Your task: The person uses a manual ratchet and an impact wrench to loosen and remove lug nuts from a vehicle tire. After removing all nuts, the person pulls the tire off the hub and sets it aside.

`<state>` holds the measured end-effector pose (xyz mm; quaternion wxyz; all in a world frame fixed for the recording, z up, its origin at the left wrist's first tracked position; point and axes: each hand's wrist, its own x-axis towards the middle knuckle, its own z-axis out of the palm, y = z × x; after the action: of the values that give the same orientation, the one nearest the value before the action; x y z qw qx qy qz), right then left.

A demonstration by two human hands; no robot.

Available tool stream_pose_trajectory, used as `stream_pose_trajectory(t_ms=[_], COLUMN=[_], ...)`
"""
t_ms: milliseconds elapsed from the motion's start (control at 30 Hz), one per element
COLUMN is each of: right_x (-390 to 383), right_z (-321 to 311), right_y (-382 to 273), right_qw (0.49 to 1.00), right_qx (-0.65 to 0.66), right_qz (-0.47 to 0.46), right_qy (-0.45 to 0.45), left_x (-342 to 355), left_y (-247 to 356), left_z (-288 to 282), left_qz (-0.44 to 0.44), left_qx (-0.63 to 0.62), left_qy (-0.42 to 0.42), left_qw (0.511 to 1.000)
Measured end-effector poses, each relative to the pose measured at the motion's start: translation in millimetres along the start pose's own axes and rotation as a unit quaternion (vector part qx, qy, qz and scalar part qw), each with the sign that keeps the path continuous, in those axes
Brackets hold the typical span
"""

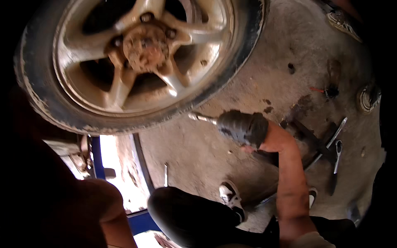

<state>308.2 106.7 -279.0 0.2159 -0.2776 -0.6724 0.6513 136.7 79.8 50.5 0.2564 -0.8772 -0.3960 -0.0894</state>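
In my right hand (271,138) is a dark impact wrench (242,126), its fingers closed around the grip below the body. A long metal socket (200,118) sticks out of its front, pointing left, just off the lower right edge of the tyre (144,124). The wheel's dirty silver rim (173,84) has five spokes, and rusty lug nuts (170,33) sit around a rusted hub (145,47). At the lower left a bent arm (103,202) shows, its hand lost in the dark; my left hand cannot be seen.
On the stained concrete floor (264,82) lie a dark cross-shaped tool (324,151), a ratchet (338,155) and a small wrench (166,174). A dark bottle-like object (333,76) is farther off. Shoes (344,25) show at the right, and blue metal bars (142,223) at lower left.
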Motion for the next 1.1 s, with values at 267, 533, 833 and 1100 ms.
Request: stream_pose_trajectory(t_ms=[267,533,833,1100], right_x=[-11,-16,15,28], right_z=[20,30,10,17], right_y=[63,99,69,91], right_qw=[0.989,0.992,0.994,0.987], right_qx=[-0.099,-0.091,0.077,0.121], right_qz=[0.016,-0.050,-0.081,-0.106], right_qy=[0.106,0.071,0.015,0.028], left_x=[7,21,32,33], left_y=[-52,-105,-128,-139], left_z=[6,47,68,75], left_qz=[0.011,0.031,0.022,0.018], left_qx=[0.064,0.105,0.135,0.144], left_qy=[0.000,0.007,-0.003,-0.008], left_qw=[0.998,0.994,0.991,0.989])
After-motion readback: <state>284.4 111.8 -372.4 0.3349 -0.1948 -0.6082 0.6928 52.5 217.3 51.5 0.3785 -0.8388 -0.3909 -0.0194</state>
